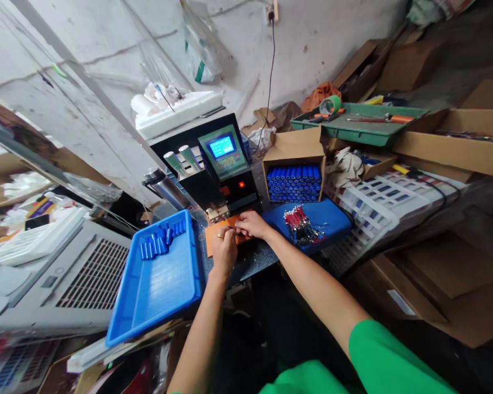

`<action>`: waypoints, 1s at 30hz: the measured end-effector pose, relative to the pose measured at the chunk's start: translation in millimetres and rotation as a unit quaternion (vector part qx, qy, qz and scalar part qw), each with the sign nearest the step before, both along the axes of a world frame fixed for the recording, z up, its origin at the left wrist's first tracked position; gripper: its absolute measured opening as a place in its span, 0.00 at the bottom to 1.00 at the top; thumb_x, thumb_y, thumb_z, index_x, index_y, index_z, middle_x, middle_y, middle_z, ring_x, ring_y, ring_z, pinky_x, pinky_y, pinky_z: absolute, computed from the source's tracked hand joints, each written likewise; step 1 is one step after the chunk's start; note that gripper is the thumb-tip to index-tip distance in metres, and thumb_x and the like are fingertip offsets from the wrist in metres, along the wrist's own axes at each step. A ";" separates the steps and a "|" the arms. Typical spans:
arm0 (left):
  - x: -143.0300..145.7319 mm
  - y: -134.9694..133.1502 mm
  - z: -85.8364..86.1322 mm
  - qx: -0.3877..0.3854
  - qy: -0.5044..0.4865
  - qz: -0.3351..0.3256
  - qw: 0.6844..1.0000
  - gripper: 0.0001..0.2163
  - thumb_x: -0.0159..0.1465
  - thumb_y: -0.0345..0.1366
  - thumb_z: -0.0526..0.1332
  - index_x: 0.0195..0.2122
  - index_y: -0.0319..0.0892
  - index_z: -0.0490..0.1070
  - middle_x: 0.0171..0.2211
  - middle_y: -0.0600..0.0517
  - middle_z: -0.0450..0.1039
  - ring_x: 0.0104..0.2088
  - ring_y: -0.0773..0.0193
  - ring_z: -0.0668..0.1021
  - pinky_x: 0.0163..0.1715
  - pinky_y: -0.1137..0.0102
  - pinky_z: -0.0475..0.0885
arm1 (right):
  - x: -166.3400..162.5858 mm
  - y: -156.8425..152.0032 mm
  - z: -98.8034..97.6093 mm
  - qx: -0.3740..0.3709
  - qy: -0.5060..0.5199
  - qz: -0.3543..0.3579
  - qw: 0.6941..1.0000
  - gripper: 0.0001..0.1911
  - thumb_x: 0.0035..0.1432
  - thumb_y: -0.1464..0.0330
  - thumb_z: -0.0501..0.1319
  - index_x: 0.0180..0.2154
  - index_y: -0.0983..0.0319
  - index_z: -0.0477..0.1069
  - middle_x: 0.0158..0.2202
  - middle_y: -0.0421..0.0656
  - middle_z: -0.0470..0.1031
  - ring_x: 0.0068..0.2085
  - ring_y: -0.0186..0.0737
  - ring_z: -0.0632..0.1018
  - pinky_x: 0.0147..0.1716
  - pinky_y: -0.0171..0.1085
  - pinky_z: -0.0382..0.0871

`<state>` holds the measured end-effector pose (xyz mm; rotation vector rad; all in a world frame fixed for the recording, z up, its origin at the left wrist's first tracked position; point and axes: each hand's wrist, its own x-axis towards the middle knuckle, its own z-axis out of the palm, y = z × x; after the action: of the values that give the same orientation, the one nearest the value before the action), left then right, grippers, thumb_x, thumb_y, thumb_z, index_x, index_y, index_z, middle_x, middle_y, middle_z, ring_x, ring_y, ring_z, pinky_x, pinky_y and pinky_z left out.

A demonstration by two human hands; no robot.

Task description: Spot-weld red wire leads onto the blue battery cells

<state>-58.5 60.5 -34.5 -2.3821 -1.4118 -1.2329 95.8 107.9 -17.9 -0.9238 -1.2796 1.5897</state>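
Both hands meet over an orange board in front of a black machine with a lit screen, which looks like a spot welder. My left hand is pinched closed, a ring on one finger. Close to it on the right, my right hand is also closed, its fingertips near the left ones. Something small and dark lies between them, too hidden to name. Metal welding tips stand just behind the hands. To the right, a bundle of red and black wires rests on a blue surface.
On the left, a blue tray holds several blue cylindrical cells. A cardboard box packed with blue cells stands behind the wires. A steel flask is beside the machine. Further right are a green tray and white plastic crates.
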 end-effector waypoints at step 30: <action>10.0 8.9 11.2 -0.227 -0.292 0.026 0.929 0.12 0.62 0.42 0.61 0.42 0.40 0.73 0.36 0.48 0.78 0.37 0.60 0.79 0.41 0.65 0.74 | 6.8 2.9 -10.5 -0.019 0.199 -0.124 0.972 0.16 0.45 0.60 0.70 0.27 0.61 0.67 0.17 0.31 0.62 0.17 0.25 0.63 0.16 0.27 0.51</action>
<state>-48.5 69.5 -23.3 -2.3033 -2.1152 -1.8824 102.6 110.8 -28.4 -0.7087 -0.8227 1.5103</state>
